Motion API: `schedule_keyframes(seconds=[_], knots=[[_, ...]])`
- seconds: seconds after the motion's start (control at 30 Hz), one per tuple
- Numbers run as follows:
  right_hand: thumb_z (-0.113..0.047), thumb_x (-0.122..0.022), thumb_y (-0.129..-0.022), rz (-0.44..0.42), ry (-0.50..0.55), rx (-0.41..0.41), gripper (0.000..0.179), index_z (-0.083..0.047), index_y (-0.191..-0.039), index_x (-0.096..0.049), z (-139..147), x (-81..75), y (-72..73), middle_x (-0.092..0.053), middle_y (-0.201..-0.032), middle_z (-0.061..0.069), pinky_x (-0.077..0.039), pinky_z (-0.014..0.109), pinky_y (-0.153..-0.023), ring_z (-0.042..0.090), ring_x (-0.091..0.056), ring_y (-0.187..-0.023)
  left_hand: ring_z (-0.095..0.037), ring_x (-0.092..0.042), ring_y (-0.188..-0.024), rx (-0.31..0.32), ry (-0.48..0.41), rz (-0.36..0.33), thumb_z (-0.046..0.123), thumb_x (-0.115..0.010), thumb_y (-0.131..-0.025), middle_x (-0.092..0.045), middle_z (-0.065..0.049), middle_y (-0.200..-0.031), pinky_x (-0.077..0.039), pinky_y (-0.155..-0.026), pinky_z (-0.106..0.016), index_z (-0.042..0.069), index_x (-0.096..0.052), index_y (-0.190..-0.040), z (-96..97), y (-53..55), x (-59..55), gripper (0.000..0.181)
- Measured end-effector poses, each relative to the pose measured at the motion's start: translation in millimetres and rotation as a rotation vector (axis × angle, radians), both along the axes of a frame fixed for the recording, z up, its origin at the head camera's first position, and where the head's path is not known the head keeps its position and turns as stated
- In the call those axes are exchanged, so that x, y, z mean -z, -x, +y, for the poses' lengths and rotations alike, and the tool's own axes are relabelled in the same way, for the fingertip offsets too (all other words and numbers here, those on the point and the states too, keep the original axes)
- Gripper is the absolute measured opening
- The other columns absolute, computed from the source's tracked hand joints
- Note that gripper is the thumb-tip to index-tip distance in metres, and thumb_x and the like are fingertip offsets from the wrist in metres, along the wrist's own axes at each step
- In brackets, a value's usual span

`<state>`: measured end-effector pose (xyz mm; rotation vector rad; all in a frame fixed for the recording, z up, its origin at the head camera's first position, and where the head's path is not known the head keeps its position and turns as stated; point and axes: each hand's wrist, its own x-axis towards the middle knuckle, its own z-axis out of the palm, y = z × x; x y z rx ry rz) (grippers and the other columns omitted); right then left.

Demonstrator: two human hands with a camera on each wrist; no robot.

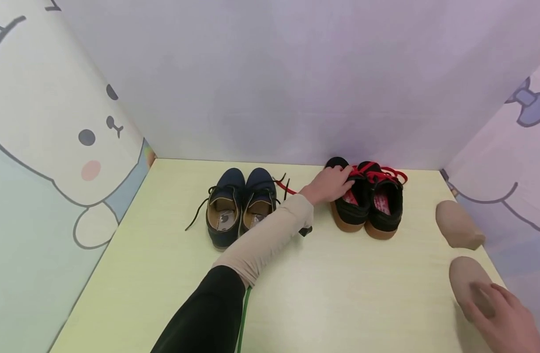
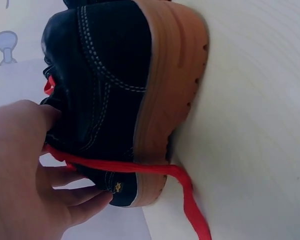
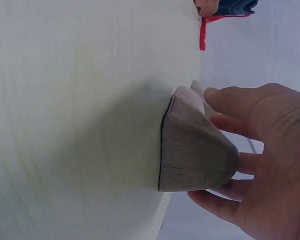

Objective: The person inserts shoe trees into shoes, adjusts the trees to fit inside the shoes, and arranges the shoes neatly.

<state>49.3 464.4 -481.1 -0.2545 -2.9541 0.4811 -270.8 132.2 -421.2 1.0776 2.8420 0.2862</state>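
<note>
My left hand (image 1: 329, 186) grips the left shoe of a black pair with red laces, at the back of the table. In the left wrist view its thumb lies at the laces of this black shoe (image 2: 115, 45) and its fingers reach along the toe. A red lace (image 2: 115, 166) runs across the shoe and down onto the table. The other black shoe (image 1: 389, 223) stands close alongside. At the lower right my right hand (image 1: 510, 314) is at a beige slipper (image 3: 195, 155), fingers spread loosely around its rounded end. A second beige slipper (image 1: 458, 225) lies just beyond.
A pair of navy lace-up shoes (image 1: 224, 235) stands left of the black pair, partly behind my left sleeve (image 1: 270, 235). A plain pale wall (image 1: 274, 88) rises behind the table (image 1: 349, 294). Cartoon-printed panels (image 1: 36, 147) flank both sides. A green cord (image 1: 244, 318) hangs beside my left arm.
</note>
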Motion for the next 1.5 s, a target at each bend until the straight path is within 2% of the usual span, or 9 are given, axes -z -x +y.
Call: schedule_keyframes(seconds=[0.13, 0.33, 0.63, 0.93, 1.2, 1.3, 1.4, 1.47, 1.5], knots=[[-0.017, -0.068, -0.098, 0.028, 0.009, 0.001, 0.042, 0.009, -0.129, -0.056, 3, 5.7, -2.0, -0.045, -0.126, 0.046, -0.037, 0.070, -0.087, 0.062, -0.045, -0.109, -0.020, -0.058, -0.134, -0.001, -0.006, -0.035, 0.044, -0.034, -0.114, -0.054, -0.005, -0.152, -0.046, -0.114, -0.031, 0.018, -0.034, -0.160, 0.1, 3.9, -0.2, 0.053], [-0.013, -0.065, -0.097, 0.048, 0.047, 0.008, 0.040, 0.009, -0.129, -0.055, -3, 4.2, -4.7, -0.043, -0.126, 0.046, -0.034, 0.068, -0.090, 0.062, -0.040, -0.114, -0.020, -0.057, -0.136, 0.001, -0.001, -0.043, 0.045, -0.034, -0.114, -0.054, -0.004, -0.153, -0.045, -0.115, -0.031, 0.019, -0.035, -0.159, -0.5, 5.0, -1.0, 0.052], [-0.015, -0.065, -0.097, 0.087, 0.072, 0.042, 0.041, 0.008, -0.130, -0.056, 2, 11.5, -4.3, -0.043, -0.130, 0.046, -0.032, 0.070, -0.094, 0.063, -0.039, -0.118, -0.020, -0.057, -0.138, 0.031, -0.022, -0.086, 0.048, -0.033, -0.113, -0.054, -0.005, -0.154, -0.044, -0.117, -0.031, 0.018, -0.037, -0.160, -5.2, 7.2, -4.7, 0.055], [-0.013, -0.067, -0.097, 0.140, 0.057, 0.072, 0.043, 0.007, -0.133, -0.057, -22, -8.4, 8.2, -0.045, -0.138, 0.045, -0.034, 0.071, -0.095, 0.063, -0.042, -0.121, -0.019, -0.053, -0.143, 0.051, -0.026, -0.111, 0.052, -0.032, -0.113, -0.050, -0.006, -0.160, -0.042, -0.119, -0.031, 0.017, -0.035, -0.162, -9.8, 8.4, -5.4, 0.060], [-0.011, -0.071, -0.092, 0.237, 0.110, 0.069, 0.041, 0.002, -0.131, -0.063, -43, -25.1, 16.4, -0.051, -0.138, 0.041, -0.032, 0.070, -0.097, 0.065, -0.045, -0.113, -0.019, -0.055, -0.142, 0.049, -0.032, -0.095, 0.051, -0.032, -0.113, -0.052, -0.005, -0.158, -0.042, -0.119, -0.031, 0.018, -0.038, -0.160, -11.8, 9.2, -5.4, 0.058], [-0.013, -0.070, -0.093, 0.240, 0.127, 0.084, 0.040, -0.001, -0.131, -0.064, -50, -28.2, 19.0, -0.051, -0.139, 0.039, -0.031, 0.069, -0.100, 0.064, -0.045, -0.115, -0.019, -0.055, -0.141, 0.047, -0.034, -0.090, 0.052, -0.033, -0.112, -0.053, -0.005, -0.157, -0.042, -0.119, -0.031, 0.019, -0.039, -0.160, -12.1, 10.1, -5.2, 0.058], [-0.014, -0.070, -0.093, 0.258, 0.137, 0.091, 0.039, -0.003, -0.130, -0.065, -58, -29.5, 22.3, -0.053, -0.140, 0.036, -0.030, 0.056, -0.116, 0.063, -0.046, -0.116, -0.019, -0.055, -0.142, 0.045, -0.039, -0.093, 0.053, -0.033, -0.112, -0.053, -0.004, -0.157, -0.042, -0.119, -0.031, 0.020, -0.039, -0.160, -12.4, 10.5, -5.2, 0.058], [-0.014, -0.070, -0.094, 0.270, 0.142, 0.086, 0.039, -0.003, -0.131, -0.065, -64, -30.6, 24.0, -0.053, -0.140, 0.036, -0.027, 0.051, -0.122, 0.063, -0.045, -0.117, -0.019, -0.054, -0.142, 0.045, -0.040, -0.096, 0.053, -0.033, -0.112, -0.053, -0.004, -0.157, -0.042, -0.119, -0.031, 0.020, -0.039, -0.160, -12.4, 10.4, -4.8, 0.058], [-0.013, -0.071, -0.093, 0.293, 0.145, 0.077, 0.038, -0.003, -0.130, -0.066, -66, -31.0, 25.3, -0.054, -0.139, 0.035, -0.025, 0.040, -0.125, 0.062, -0.047, -0.117, -0.019, -0.054, -0.142, 0.046, -0.039, -0.097, 0.053, -0.033, -0.112, -0.053, -0.004, -0.157, -0.042, -0.119, -0.031, 0.020, -0.039, -0.160, -12.4, 10.3, -4.5, 0.059]])
